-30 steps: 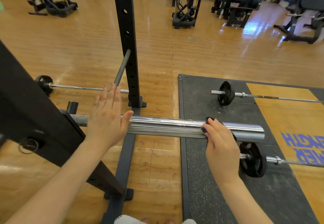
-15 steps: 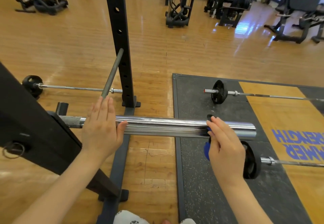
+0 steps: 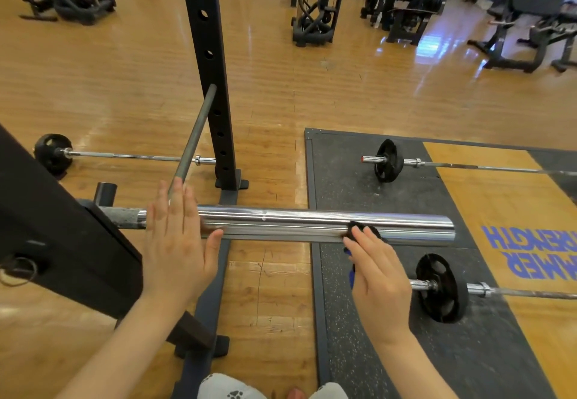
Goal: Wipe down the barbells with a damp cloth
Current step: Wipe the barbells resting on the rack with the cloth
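Evidently the left hand [image 3: 178, 248] lay flat with straight fingers on the chrome barbell sleeve [image 3: 312, 223], probably to steady it. The right hand [image 3: 377, 276] pressed a dark cloth [image 3: 356, 230] against the sleeve to wipe it.

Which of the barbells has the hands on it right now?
The racked barbell nearest the camera, its thick chrome sleeve under the left hand and right hand; the other three lie on the floor.
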The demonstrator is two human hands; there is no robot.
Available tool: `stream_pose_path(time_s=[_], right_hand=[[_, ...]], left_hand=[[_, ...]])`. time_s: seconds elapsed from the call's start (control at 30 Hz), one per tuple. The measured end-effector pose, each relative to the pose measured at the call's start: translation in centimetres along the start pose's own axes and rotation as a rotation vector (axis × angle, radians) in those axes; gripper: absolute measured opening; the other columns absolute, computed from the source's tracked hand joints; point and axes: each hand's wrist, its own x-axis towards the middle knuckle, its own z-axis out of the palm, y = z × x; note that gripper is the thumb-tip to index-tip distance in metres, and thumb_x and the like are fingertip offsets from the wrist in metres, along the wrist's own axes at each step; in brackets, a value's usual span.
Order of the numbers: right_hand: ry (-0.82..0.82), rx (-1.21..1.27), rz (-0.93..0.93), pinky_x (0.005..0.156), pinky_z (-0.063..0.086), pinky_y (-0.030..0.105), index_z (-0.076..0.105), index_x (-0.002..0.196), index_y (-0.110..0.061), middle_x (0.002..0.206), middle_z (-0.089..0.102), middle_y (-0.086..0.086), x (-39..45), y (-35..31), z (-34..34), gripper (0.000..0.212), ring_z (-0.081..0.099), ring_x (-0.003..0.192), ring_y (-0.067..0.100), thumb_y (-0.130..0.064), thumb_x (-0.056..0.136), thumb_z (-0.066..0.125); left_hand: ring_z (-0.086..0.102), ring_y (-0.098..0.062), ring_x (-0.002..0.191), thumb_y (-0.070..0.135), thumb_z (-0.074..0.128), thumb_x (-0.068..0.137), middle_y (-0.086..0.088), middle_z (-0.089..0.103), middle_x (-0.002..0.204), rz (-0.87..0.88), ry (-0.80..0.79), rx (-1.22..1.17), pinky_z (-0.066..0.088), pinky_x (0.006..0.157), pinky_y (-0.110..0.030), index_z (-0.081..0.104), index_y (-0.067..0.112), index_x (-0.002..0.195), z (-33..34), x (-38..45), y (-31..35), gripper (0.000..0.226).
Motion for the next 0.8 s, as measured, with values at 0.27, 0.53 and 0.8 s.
stream_pose_path(time_s=[0.27,0.53,0.8], right_hand=[[-0.055,0.059,0.018,0.101,0.042,0.027,0.070,0.103,0.000,0.113,0.063,0.004,-0.8,-0.1,-1.8,0.046,0.055,0.111,0.019,-0.021,0.105,0.030],[0.041,-0.013,0.040,0.104,0.040,0.031,0.070,0.104,0.002,0.113,0.066,0.015,4.4,0.1,-0.3,0.030,0.056,0.114,0.028,-0.010,0.094,0.044],[0.013,0.007,0.020,0.095,0.047,0.037,0.072,0.101,0.001,0.110,0.068,0.013,1.4,-0.9,0.3,0.046,0.058,0.111,0.024,-0.021,0.105,0.032]], left_hand=[[0.027,-0.041,0.138,0.043,0.019,0.102,-0.029,0.036,0.145,0.008,0.117,0.000,0.007,0.118,-0.041,0.036,-0.012,0.138,1.1,1.4,-0.7,0.068],[0.025,-0.040,0.140,0.051,0.011,0.100,-0.029,0.034,0.147,-0.012,0.016,-0.018,-0.004,0.117,-0.033,0.035,-0.011,0.140,0.2,3.4,-0.9,0.077],[0.021,-0.038,0.142,0.045,0.019,0.100,-0.027,0.030,0.149,-0.010,0.044,-0.023,0.004,0.119,-0.041,0.032,-0.010,0.142,0.7,0.7,-0.5,0.071]])
